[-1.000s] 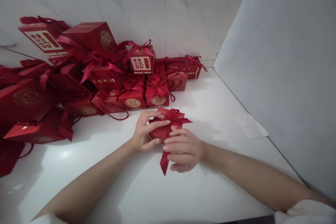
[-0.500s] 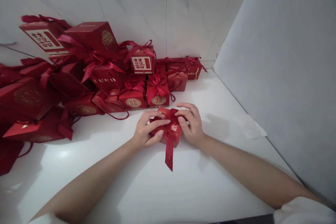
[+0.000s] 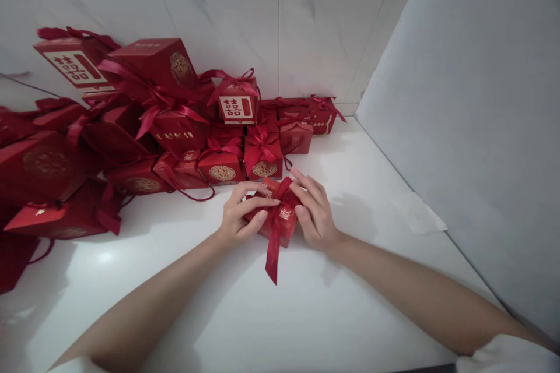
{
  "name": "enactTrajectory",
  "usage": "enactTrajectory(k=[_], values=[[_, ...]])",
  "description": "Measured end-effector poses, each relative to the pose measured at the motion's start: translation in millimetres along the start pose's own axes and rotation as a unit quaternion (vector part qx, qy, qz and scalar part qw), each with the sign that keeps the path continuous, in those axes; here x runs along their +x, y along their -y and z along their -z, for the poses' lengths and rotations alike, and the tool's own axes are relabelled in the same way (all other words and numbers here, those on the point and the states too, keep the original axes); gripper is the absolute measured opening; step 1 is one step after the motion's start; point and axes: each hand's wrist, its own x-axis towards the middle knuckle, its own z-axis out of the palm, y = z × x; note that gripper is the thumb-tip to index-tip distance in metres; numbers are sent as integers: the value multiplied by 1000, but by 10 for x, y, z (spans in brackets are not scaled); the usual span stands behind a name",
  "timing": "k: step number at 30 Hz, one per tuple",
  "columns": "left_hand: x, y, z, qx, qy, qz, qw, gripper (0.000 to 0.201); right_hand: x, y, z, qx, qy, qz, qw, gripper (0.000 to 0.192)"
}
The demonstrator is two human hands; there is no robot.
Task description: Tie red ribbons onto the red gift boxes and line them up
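Box (image 3: 287,225) on table (image 3: 332,315), stacked boxes (image 3: 177,131) behind and left, wall (image 3: 324,23) beyond

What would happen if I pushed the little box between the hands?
The box probably wouldn't roll, since its sides look flat. It might slide, because the table looks smooth. Its ribbon would likely flop, being thin with a loose tail.

We read 囍 on the top-left gift box (image 3: 75,67) and the central white-labelled gift box (image 3: 236,107); gold characters (image 3: 287,214) on the separate gift box (image 3: 283,232) escape us.
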Motion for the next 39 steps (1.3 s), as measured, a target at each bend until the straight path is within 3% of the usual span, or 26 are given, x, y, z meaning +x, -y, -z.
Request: enactTrajectory(k=[4, 9, 12, 15, 17, 22, 26, 31, 35, 39], values=[[9, -3, -2, -31, -20, 25, 999, 27, -9, 20, -21, -13, 28, 10, 999, 57], [58, 51, 55, -157, -46, 146, 976, 27, -5, -12, -29, -14, 9, 23, 1000, 57], [181, 105, 226, -201, 59, 195, 958, 28, -3, -21, -33, -13, 18, 2, 1000, 56], [340, 86, 456, -134, 210, 194, 949, 28, 0, -12, -32, -10, 31, -12, 999, 55], [429, 25, 584, -99, 242, 190, 946, 28, 0, -8, -33, -9, 34, -15, 999, 54], [548, -144, 734, -51, 244, 167, 954, 23, -18, -31, -68, -9, 30, -5, 999, 57], [573, -209, 758, 29, 292, 184, 938, 14, -39, -62, -114, -4, 33, 15, 999, 62], [567, -201, 764, 44, 305, 235, 922, 19, -51, -83, -132, 2, 44, 20, 999, 62], [530, -128, 765, 0, 324, 294, 899, 24, -52, -72, -122, -2, 52, 16, 999, 62], [484, -49, 721, -53, 276, 393, 875, 36, -48, -38, -113, -5, 58, 30, 998, 64]])
